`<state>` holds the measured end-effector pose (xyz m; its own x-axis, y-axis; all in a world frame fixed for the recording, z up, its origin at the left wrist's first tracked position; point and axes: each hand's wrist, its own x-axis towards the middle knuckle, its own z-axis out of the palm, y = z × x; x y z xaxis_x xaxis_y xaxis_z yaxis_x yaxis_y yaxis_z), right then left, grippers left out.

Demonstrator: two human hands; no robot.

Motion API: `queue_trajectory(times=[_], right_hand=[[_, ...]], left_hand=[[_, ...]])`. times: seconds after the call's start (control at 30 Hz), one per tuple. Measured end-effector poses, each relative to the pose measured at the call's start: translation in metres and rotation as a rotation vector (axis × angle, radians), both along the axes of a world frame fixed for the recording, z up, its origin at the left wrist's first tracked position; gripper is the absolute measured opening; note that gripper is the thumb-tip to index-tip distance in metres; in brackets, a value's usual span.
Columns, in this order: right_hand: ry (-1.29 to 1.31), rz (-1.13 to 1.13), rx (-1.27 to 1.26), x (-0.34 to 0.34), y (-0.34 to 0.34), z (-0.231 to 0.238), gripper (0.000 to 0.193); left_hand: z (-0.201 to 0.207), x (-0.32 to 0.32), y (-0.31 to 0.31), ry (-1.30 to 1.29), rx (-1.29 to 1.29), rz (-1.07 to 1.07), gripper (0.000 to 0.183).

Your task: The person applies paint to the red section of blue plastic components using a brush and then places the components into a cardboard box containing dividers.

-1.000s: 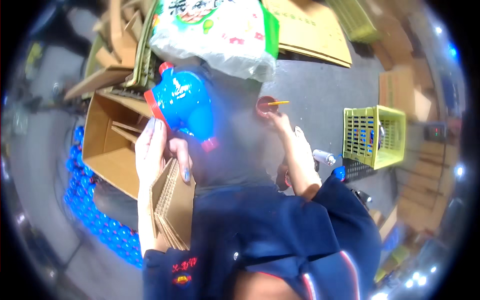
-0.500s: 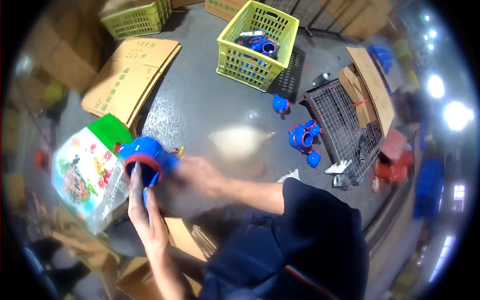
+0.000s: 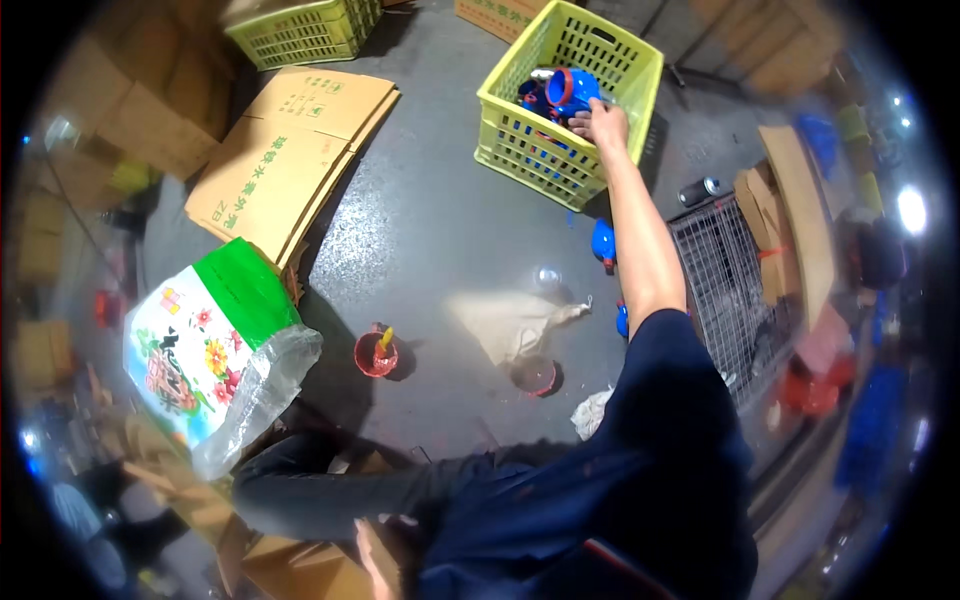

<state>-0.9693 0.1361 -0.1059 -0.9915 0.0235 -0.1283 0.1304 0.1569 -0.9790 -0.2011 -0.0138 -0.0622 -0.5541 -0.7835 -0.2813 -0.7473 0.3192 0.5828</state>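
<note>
My right hand [image 3: 598,124] reaches far forward into a yellow plastic basket [image 3: 520,150]. Its fingers are closed on a blue plastic piece with a red rim [image 3: 566,90], held at rim height above other blue pieces inside the basket. My left hand [image 3: 372,556] is low at the bottom edge, fingers apart and holding nothing, beside an open cardboard box [image 3: 285,568] near my lap.
On the grey floor stand a small red cup with a yellow stick [image 3: 377,352], a second red cup [image 3: 533,376], a crumpled brown paper [image 3: 512,322] and loose blue pieces [image 3: 603,243]. Right: a wire crate [image 3: 735,290]. Left: flattened cardboard [image 3: 290,160] and a printed plastic bag [image 3: 200,350].
Both hands held the blue piece near my lap before. Now my right arm has stretched out with it to the yellow basket, and my left hand has dropped to the box.
</note>
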Motion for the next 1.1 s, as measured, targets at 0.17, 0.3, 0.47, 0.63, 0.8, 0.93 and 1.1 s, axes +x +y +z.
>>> queue_trajectory(times=[0.17, 0.3, 0.47, 0.63, 0.8, 0.93, 1.1], right_hand=[[-0.279, -0.127, -0.207, -0.072, -0.016, -0.063, 0.035], [-0.293, -0.168, -0.168, -0.113, -0.03, -0.095, 0.035], [0.543, 0.276, 1.327, -0.126, -0.034, -0.153, 0.067], [0.311, 0.296, 1.275, -0.202, 0.03, -0.187, 0.065], [0.171, 0.228, 1.263, -0.227, 0.002, -0.181, 0.063], [0.205, 0.148, 1.297, -0.217, -0.024, -0.138, 0.061], [1.076, 0.059, 0.773, 0.01, -0.146, -0.044, 0.048]], left_hand=[[0.02, -0.016, -0.025, -0.157, -0.267, 0.065, 0.043], [0.034, 0.005, -0.049, -0.311, -0.761, -0.207, 0.032], [0.092, 0.034, -0.031, -0.637, -0.584, -0.118, 0.03], [0.081, -0.043, -0.048, -0.061, 0.379, 0.689, 0.038], [0.092, -0.048, -0.013, 0.558, 0.481, 1.015, 0.059], [0.083, -0.018, 0.005, 0.231, 0.355, 0.868, 0.059], [0.107, -0.024, 0.038, 0.27, 0.207, 0.714, 0.055]])
